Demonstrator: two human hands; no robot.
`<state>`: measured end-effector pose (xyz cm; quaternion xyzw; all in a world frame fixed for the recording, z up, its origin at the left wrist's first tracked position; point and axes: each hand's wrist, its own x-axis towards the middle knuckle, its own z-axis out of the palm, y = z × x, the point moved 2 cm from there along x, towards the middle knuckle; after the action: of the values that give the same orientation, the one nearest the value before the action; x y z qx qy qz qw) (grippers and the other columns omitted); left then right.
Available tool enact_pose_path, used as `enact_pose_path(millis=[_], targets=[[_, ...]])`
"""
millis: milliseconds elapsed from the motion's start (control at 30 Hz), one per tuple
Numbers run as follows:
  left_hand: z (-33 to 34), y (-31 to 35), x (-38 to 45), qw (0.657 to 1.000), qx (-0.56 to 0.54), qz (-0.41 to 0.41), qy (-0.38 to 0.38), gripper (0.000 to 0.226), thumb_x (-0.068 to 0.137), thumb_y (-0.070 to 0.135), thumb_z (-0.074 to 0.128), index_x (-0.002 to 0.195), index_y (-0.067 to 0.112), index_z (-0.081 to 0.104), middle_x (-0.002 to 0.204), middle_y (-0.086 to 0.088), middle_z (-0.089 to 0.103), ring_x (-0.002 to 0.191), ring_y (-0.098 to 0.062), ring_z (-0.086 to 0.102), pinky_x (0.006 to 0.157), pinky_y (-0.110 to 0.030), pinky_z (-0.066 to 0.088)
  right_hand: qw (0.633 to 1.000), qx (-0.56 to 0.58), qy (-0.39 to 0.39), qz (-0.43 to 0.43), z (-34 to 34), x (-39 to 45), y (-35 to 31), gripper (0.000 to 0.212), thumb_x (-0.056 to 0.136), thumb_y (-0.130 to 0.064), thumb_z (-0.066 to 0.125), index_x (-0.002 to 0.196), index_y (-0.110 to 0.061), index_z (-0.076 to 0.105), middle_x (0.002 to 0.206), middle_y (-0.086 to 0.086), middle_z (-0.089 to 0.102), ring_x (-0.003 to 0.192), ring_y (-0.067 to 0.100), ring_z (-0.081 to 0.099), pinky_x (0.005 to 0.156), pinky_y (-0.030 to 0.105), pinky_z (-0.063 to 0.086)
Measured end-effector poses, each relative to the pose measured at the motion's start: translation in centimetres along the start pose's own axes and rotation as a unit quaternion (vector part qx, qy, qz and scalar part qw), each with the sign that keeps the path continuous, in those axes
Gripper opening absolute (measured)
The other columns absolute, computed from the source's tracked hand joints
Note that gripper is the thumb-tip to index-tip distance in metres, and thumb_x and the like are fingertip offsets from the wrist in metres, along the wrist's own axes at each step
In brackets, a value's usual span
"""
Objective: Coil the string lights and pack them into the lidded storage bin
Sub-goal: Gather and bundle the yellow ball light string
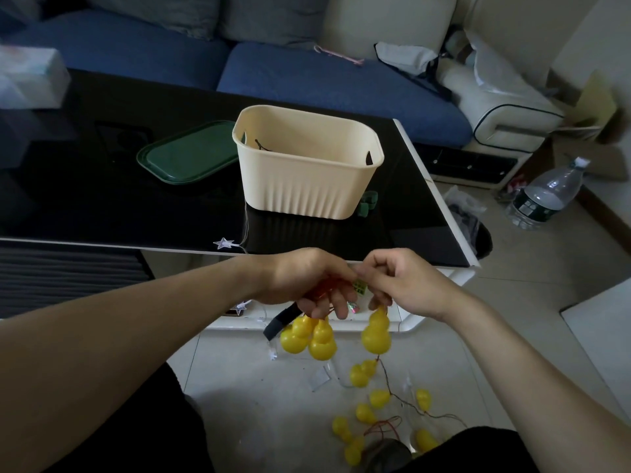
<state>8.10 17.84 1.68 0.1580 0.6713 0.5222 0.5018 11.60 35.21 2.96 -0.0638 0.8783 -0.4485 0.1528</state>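
Note:
My left hand [307, 285] grips a gathered bunch of red wire from the string lights, and two yellow gourd bulbs [309, 337] hang below its fingers. My right hand [406, 285] pinches the wire just above a third gourd bulb [375, 336]. The rest of the string, with several yellow bulbs [367, 413], trails down to the floor between my knees. The cream storage bin [307, 172] stands open on the black table, with its green lid [189, 151] lying flat to its left.
A clear star light [223, 243] on thin wire lies at the black glass table's [102, 206] front edge. A water bottle [546, 196] stands on the floor at right. A blue sofa [307, 76] runs behind the table.

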Motion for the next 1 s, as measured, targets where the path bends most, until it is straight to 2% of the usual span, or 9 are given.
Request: enact_pose_path(millis=[100,233,333,433,600,667,733,833,1000], targets=[[0.1,0.1,-0.3,0.999,-0.012,0.027,-0.022,0.023,0.082,0.008,0.057,0.102,-0.003,0.061,0.079,-0.012,0.068,0.049,-0.015,0.053,0.042,-0.020,0.032,0.999,0.014,0.040,-0.030,0.2,0.2,-0.6,0.035,0.087,-0.048,0.059,0.086,-0.014,0.067,0.054,-0.003,0.055,0.052,0.016,0.050,0.054,0.035,0.043],[0.3,0.2,-0.6,0.998,0.035,0.048,-0.029,0.022,0.088,-0.011,0.053,0.108,-0.002,0.059,0.090,-0.011,0.071,0.054,-0.012,0.056,0.046,-0.017,0.038,0.998,0.026,0.053,-0.037,0.2,0.6,-0.3,0.027,0.092,-0.039,0.061,0.087,-0.013,0.068,0.053,-0.008,0.057,0.046,0.001,0.047,0.048,0.015,0.036],[0.2,-0.1,-0.4,0.997,0.042,0.047,-0.043,0.029,0.088,-0.017,0.044,0.111,-0.003,0.056,0.098,-0.015,0.068,0.057,-0.013,0.058,0.050,-0.019,0.042,0.998,0.024,0.042,-0.032,0.1,0.7,0.2,0.024,0.094,-0.036,0.062,0.087,-0.014,0.068,0.055,-0.006,0.059,0.049,0.004,0.051,0.051,0.018,0.040],[-0.1,-0.3,-0.3,0.998,0.040,0.044,-0.034,0.032,0.084,-0.020,0.040,0.103,0.001,0.056,0.085,-0.010,0.065,0.056,-0.014,0.055,0.051,-0.022,0.043,0.999,0.031,0.017,-0.010,0.0,0.5,0.6,0.031,0.087,-0.042,0.065,0.084,-0.012,0.068,0.058,-0.001,0.061,0.054,0.013,0.057,0.055,0.025,0.049],[-0.4,0.1,-0.9,0.999,0.034,0.010,-0.010,0.022,0.075,-0.007,0.031,0.073,0.003,0.051,0.051,-0.009,0.047,0.039,-0.017,0.030,0.050,-0.032,0.020,0.998,0.045,-0.031,0.022,0.5,0.8,1.0,0.039,0.083,-0.050,0.063,0.087,-0.012,0.069,0.074,0.006,0.070,0.072,0.021,0.070,0.079,0.045,0.059],[-0.6,0.2,-1.0,1.000,0.016,-0.001,-0.014,0.018,0.079,0.003,0.032,0.071,0.006,0.048,0.047,-0.006,0.039,0.036,-0.015,0.024,0.048,-0.031,0.013,0.997,0.056,-0.046,0.023,0.6,0.9,1.1,0.039,0.083,-0.050,0.063,0.089,-0.012,0.071,0.078,0.007,0.072,0.078,0.022,0.071,0.088,0.052,0.058],[-1.0,0.1,-0.9,1.000,-0.003,-0.017,-0.001,0.028,0.091,0.016,0.034,0.068,0.010,0.048,0.046,0.000,0.027,0.037,-0.012,0.018,0.042,-0.024,0.011,0.995,0.080,-0.054,0.017,0.5,0.8,1.0,0.036,0.083,-0.047,0.066,0.091,-0.012,0.071,0.082,0.009,0.074,0.082,0.025,0.072,0.092,0.054,0.057],[-1.5,0.0,-0.9,0.999,-0.022,-0.012,0.039,0.037,0.100,0.025,0.038,0.066,0.014,0.047,0.049,0.004,0.019,0.039,-0.010,0.014,0.036,-0.018,0.014,0.992,0.109,-0.060,0.007,0.3,0.8,1.3,0.026,0.079,-0.036,0.075,0.092,-0.015,0.072,0.091,0.011,0.072,0.089,0.034,0.070,0.088,0.053,0.059],[-2.7,0.1,-1.2,0.990,-0.103,0.035,0.095,0.037,0.104,0.028,0.034,0.071,0.016,0.045,0.050,0.006,0.018,0.040,-0.009,0.012,0.041,-0.024,0.007,0.995,0.071,-0.061,0.021,0.3,1.5,2.7,0.014,0.083,-0.011,0.079,0.089,-0.014,0.067,0.105,0.020,0.068,0.092,0.024,0.067,0.072,0.036,0.060]])
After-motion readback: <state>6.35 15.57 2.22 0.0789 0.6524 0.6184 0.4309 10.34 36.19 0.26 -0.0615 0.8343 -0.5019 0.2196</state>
